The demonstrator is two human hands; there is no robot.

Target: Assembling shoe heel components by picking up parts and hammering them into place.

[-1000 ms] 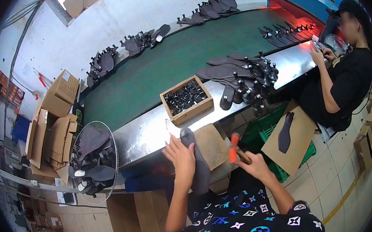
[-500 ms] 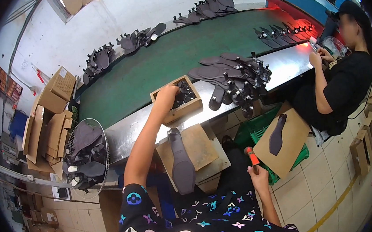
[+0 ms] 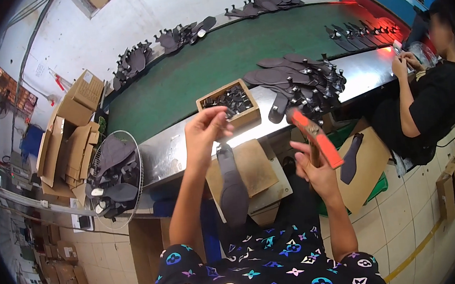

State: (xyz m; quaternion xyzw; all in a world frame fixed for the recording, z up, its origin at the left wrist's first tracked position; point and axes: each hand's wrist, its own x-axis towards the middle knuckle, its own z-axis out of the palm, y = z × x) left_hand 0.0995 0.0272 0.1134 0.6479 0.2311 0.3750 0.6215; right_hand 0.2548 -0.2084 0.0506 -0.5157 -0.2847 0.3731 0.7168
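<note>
My left hand (image 3: 203, 137) is raised just in front of a wooden box (image 3: 255, 116) of small dark parts. Its fingertips are pinched together; what they hold, if anything, is too small to make out. Below it a dark grey shoe insole (image 3: 234, 193) lies lengthwise on a brown board (image 3: 257, 169), its narrow end away from me. My right hand (image 3: 320, 176) grips the handle of a hammer with an orange-red head (image 3: 318, 139), held up to the right of the board.
Insoles with small heels (image 3: 292, 79) are heaped on the metal edge of the green conveyor belt (image 3: 179, 86). A wire basket (image 3: 143, 176) of dark parts stands left, beside folded cardboard (image 3: 68, 150). One insole (image 3: 352, 158) lies on cardboard over a green crate. A co-worker (image 3: 423, 92) sits at right.
My left hand has come out of the wooden box and back toward me. My right hand has lifted the hammer from low beside my leg. The whole view has shifted slightly.
</note>
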